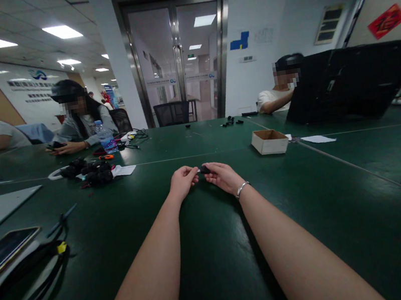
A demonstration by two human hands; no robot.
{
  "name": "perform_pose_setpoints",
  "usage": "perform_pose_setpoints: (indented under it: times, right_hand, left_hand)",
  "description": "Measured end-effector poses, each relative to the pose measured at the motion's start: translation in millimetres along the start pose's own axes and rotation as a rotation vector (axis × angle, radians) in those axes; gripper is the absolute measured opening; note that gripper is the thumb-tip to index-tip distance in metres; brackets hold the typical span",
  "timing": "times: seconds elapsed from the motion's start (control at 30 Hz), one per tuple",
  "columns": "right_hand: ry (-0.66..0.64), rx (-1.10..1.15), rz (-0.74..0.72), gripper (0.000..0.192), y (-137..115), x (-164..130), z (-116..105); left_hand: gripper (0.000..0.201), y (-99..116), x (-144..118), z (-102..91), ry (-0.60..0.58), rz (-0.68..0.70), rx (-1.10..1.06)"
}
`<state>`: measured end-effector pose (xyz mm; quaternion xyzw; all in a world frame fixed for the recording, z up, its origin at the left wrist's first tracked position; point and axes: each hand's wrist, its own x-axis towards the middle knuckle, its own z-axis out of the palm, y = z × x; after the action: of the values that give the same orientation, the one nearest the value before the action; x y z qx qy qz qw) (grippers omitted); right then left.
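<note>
Mid-frame, left hand [182, 181] and right hand [223, 176] (bracelet on wrist) both pinch a small black part [204, 170] over the green table [309, 214].

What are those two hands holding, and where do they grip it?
A small black part, pinched between the fingertips of the left hand and the right hand, one at each end. Its exact kind cannot be told.
</note>
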<state>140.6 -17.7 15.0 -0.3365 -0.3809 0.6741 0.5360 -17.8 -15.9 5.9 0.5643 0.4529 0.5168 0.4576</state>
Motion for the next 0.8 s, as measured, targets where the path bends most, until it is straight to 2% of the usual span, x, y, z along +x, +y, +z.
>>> perform_pose_setpoints:
  times: [0.1,0.3,0.47,0.63,0.8]
  right_hand:
    - [-0.005,-0.001,0.007,0.005,-0.6,-0.5,0.0]
    - [-0.011,-0.016,0.000,0.003,-0.5,-0.6,0.5]
    - [-0.001,-0.010,-0.002,0.005,0.0,-0.3,0.5]
    - [-0.008,-0.015,0.000,0.004,0.5,0.7,-0.1]
    - [-0.016,-0.020,0.000,0.003,0.9,1.1,-0.5]
  left_hand:
    - [0.034,0.0,-1.2,-0.9,-0.027,0.105,-0.024]
    - [0.036,-0.7,1.9,0.9,0.028,-0.052,0.017]
    - [0.024,1.4,0.4,-0.1,-0.005,0.052,-0.008]
    - [0.025,3.9,0.2,1.4,0.026,-0.069,-0.051]
    - [0.026,6.2,-0.2,3.5,0.042,-0.019,-0.060]
